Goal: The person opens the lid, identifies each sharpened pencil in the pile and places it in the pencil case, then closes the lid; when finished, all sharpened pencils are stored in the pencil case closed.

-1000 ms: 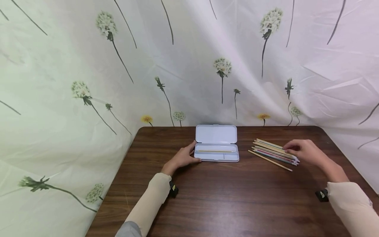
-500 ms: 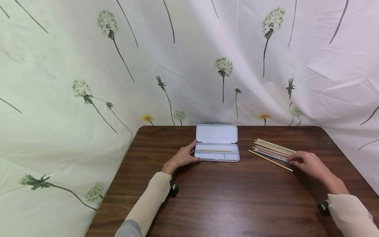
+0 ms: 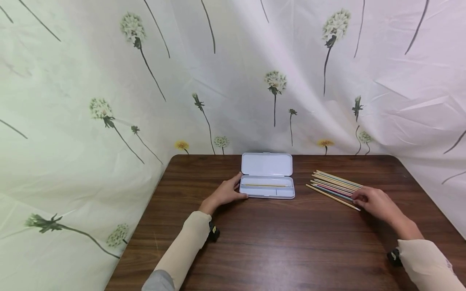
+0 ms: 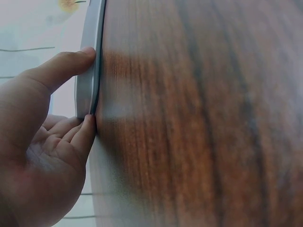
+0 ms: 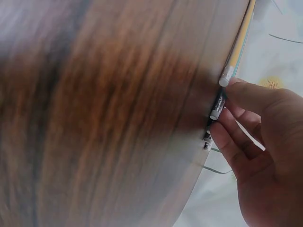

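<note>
A white pencil case (image 3: 267,165) lies open at the table's far side, lid hinged back, one yellow pencil (image 3: 265,185) in its long compartment. My left hand (image 3: 225,192) holds the case by its left end; in the left wrist view the thumb (image 4: 71,63) is on the front wall and the fingers are round the corner. To the right lies a bunch of pencils (image 3: 333,181), with a separate yellow pencil (image 3: 331,196) in front. My right hand (image 3: 376,202) pinches a pencil (image 5: 218,108) near its eraser end, beside the yellow one. Its fingers hide several eraser ends.
The dark wood table (image 3: 269,242) has rounded far corners. Directly behind it hangs a pale curtain (image 3: 233,81) printed with dandelions. Black wrist cameras sit at both cuffs.
My right hand has come down from above the bunch to its near right end, fingers now at the eraser ends. The left hand and case keep their place.
</note>
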Demonstrator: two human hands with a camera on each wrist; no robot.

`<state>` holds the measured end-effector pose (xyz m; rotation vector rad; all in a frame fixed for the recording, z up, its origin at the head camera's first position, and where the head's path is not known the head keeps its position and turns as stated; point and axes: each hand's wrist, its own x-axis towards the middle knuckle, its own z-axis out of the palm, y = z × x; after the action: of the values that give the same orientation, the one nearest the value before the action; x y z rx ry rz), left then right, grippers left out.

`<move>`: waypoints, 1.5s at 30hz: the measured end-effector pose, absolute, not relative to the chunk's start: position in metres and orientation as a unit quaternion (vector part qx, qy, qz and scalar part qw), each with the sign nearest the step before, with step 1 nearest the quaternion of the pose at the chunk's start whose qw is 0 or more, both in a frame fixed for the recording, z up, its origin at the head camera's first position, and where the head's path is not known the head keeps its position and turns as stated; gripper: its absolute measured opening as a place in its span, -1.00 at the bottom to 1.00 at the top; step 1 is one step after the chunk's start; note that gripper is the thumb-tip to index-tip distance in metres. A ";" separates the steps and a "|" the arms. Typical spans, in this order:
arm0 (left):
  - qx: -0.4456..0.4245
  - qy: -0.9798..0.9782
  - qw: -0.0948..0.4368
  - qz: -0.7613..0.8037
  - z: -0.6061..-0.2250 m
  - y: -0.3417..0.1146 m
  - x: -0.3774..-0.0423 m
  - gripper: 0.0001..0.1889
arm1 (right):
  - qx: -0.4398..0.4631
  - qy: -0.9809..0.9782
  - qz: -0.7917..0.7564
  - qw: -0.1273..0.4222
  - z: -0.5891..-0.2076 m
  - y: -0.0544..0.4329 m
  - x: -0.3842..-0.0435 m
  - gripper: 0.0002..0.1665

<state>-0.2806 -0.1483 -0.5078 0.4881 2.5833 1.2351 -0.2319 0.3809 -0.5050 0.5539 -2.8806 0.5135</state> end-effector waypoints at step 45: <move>0.164 0.887 0.120 0.414 -0.508 -0.148 -0.281 0.04 | 0.255 -0.926 0.221 0.168 -0.465 0.345 -0.249 -0.77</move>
<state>-0.2811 -0.1476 -0.5076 0.4787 2.5931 1.2087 -0.2485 0.3449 -0.4654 0.7266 -2.6352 0.6278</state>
